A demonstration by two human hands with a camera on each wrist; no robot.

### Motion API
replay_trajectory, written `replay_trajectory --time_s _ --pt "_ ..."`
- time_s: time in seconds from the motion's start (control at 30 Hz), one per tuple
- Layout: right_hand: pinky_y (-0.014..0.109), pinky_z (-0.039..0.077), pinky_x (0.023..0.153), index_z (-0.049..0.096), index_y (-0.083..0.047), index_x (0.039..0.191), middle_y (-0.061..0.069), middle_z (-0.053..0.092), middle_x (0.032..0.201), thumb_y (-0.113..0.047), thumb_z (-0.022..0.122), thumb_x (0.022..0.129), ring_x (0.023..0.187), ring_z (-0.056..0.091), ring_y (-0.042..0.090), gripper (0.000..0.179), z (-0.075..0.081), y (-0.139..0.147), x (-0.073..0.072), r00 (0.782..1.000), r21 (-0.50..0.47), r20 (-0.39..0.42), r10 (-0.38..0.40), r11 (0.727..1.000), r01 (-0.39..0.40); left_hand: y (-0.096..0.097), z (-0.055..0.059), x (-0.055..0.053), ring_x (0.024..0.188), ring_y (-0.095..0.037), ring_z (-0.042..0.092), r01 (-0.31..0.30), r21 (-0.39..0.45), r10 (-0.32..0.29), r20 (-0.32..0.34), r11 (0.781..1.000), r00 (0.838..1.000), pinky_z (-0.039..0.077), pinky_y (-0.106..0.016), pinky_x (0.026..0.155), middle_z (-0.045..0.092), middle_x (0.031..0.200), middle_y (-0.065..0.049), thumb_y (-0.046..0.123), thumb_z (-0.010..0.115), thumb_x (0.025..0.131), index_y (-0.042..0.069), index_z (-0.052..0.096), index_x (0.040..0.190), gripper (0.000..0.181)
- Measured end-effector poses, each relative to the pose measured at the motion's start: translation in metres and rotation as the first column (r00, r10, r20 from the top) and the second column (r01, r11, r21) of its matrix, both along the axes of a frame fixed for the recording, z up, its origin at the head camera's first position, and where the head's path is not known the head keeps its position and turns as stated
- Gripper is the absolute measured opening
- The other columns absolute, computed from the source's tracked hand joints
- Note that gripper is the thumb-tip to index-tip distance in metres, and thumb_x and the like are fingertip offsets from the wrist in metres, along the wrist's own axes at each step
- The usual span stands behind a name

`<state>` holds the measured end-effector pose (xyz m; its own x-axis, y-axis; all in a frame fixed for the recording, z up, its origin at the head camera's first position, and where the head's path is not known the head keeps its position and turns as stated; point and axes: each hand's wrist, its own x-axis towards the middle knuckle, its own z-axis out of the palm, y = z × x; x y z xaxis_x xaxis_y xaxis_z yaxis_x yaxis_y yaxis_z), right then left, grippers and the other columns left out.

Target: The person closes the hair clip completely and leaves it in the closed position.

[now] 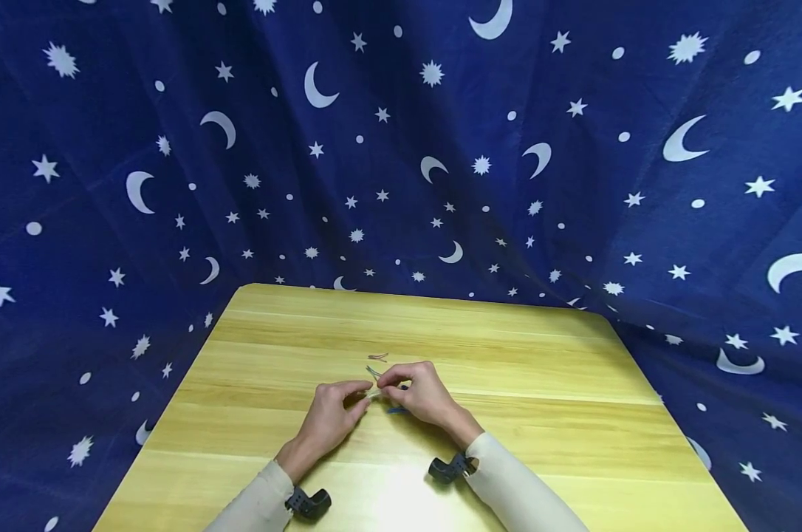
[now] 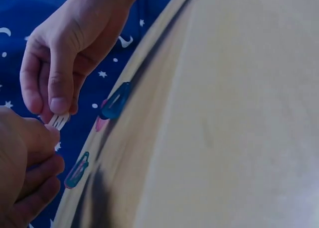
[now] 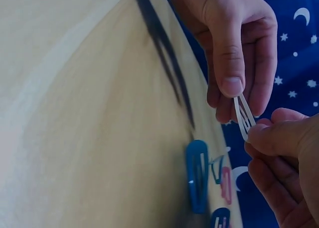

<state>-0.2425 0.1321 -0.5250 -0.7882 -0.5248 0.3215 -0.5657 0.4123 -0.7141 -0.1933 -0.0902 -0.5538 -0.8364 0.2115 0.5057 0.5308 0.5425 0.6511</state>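
Note:
A white snap hair clip is held between both hands over the table. My left hand pinches one end of it between thumb and fingers. At the other end, the thumb and fingers of my right hand grip it. In the right wrist view the clip's prongs look spread apart. Below my right hand lie a blue hair clip and a navy one, partly covered in the head view. Just beyond the hands are a teal clip and a pink clip.
The light wooden table has rounded far corners. A dark blue curtain with white moons and stars hangs behind it and along both sides. Black wrist cameras sit on both forearms, over pale sleeves.

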Motion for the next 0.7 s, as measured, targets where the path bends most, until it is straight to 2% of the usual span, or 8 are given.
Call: replay_trajectory --time_s 0.13,0.33,0.43,0.6,0.7 --pt "0.033 0.067 0.087 0.085 -0.012 0.100 -0.003 0.085 0.098 -0.002 0.083 0.095 0.091 0.080 0.009 0.012 0.003 0.003 0.003 1.000 -0.021 -0.024 -0.014 1.000 0.014 0.000 0.002 -0.003 0.095 -0.026 0.084 0.021 0.048 -0.020 -0.030 0.999 0.999 0.069 -0.039 0.085 0.084 0.110 -0.012 -0.005 0.090 0.085 0.003 0.083 0.115 0.032" --pt "0.040 0.068 0.084 0.086 -0.012 0.101 -0.001 0.085 0.098 -0.002 0.083 0.095 0.095 0.081 0.013 0.012 0.010 0.006 0.008 0.998 -0.058 -0.052 -0.030 0.998 0.027 -0.001 0.006 -0.007 0.098 -0.025 0.083 0.025 0.041 -0.021 -0.113 0.999 0.993 0.069 -0.041 0.087 0.085 0.108 -0.008 -0.001 0.093 0.083 0.004 0.084 0.114 0.033" --pt "0.042 0.068 0.088 0.086 -0.012 0.102 -0.004 0.085 0.099 -0.002 0.084 0.095 0.097 0.081 0.014 0.012 0.014 0.008 0.010 0.997 -0.059 -0.052 -0.049 0.997 0.046 -0.001 0.012 -0.009 0.099 -0.025 0.083 0.044 0.045 -0.038 -0.139 0.998 0.990 0.069 -0.041 0.087 0.085 0.108 -0.008 -0.001 0.093 0.084 0.003 0.083 0.114 0.032" --pt "0.038 0.066 0.095 0.086 -0.010 0.102 -0.006 0.085 0.100 -0.002 0.084 0.094 0.098 0.082 0.014 0.012 0.018 0.011 0.012 0.993 -0.069 -0.096 -0.071 0.996 0.064 0.001 0.021 -0.013 0.097 -0.025 0.083 0.087 0.065 -0.076 -0.151 0.994 0.986 0.068 -0.043 0.088 0.085 0.108 -0.009 -0.002 0.091 0.085 0.001 0.083 0.114 0.030" --pt "0.037 0.066 0.094 0.086 -0.010 0.102 -0.006 0.085 0.100 -0.003 0.084 0.094 0.096 0.081 0.013 0.011 0.019 0.013 0.012 0.990 -0.081 -0.116 -0.085 0.994 0.076 0.002 0.024 -0.015 0.097 -0.024 0.083 0.094 0.074 -0.083 -0.141 0.993 0.987 0.068 -0.041 0.088 0.085 0.107 -0.008 -0.003 0.090 0.086 0.003 0.083 0.114 0.030"
